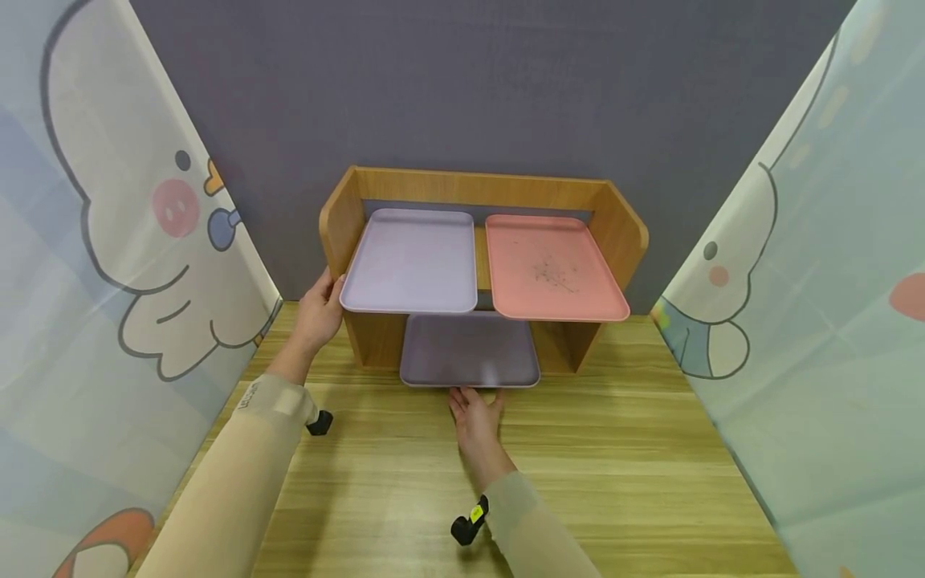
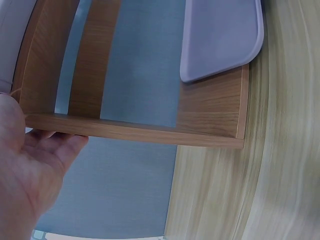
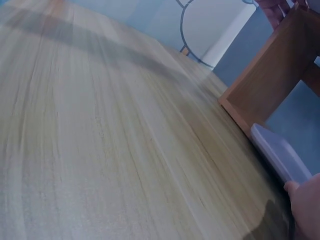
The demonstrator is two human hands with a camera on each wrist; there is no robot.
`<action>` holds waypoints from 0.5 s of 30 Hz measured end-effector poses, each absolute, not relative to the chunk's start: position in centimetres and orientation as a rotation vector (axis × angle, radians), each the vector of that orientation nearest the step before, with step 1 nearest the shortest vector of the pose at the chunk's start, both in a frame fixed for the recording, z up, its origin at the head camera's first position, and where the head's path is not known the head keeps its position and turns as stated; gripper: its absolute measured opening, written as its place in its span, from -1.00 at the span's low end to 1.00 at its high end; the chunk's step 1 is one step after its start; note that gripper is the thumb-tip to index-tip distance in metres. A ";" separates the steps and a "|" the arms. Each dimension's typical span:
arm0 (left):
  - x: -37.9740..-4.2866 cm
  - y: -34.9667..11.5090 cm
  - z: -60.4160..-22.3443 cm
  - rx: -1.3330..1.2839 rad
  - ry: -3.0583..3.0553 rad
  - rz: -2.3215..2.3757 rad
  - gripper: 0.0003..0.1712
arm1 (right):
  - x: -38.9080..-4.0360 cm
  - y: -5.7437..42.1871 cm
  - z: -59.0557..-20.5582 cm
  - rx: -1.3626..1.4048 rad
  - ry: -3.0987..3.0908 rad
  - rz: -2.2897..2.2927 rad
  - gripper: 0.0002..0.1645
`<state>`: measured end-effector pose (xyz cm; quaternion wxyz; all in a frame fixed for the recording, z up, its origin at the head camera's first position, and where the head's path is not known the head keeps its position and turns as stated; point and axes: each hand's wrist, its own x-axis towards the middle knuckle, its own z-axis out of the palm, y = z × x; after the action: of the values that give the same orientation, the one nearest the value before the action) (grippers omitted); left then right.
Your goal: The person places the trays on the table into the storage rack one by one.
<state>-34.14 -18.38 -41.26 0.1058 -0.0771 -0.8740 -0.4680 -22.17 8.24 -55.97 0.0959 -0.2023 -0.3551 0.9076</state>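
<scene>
A two-level wooden shelf (image 1: 629, 233) stands on the table. At its left side panel, my left hand (image 1: 319, 309) grips the edge, with fingers along the outside; the same left hand (image 2: 37, 165) fills the lower left of the left wrist view. A grey-purple tray (image 1: 470, 349) lies on the lower level, its front sticking out past the shelf. My right hand (image 1: 477, 421) touches the middle of that tray's front edge with extended fingers. In the right wrist view, the right hand (image 3: 306, 202) shows only partly, against the tray's edge (image 3: 280, 152).
On the upper level sit a lavender tray (image 1: 412, 261) at left and a pink tray (image 1: 556, 269) with dark marks at right, both overhanging the front. Wood-grain table (image 1: 636, 466) lies before the shelf. A grey backdrop (image 1: 491, 88) and printed cartoon side panels (image 1: 817, 241) surround it.
</scene>
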 end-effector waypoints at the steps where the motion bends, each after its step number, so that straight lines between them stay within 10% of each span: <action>1: -34.1 -18.4 -41.3 -0.227 -2.572 -1.376 -0.33 | -22.2 8.2 -56.1 -0.590 -1.042 2.694 0.32; 15: -34.1 -18.3 -41.3 -0.223 -2.567 -1.360 -0.34 | -23.5 8.9 -56.8 -0.540 -1.049 2.698 0.32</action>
<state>-34.15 -18.31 -41.26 0.1138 -0.0762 -0.8754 -0.4636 -23.51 8.94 -56.85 0.0985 -0.1826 -0.3545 0.9118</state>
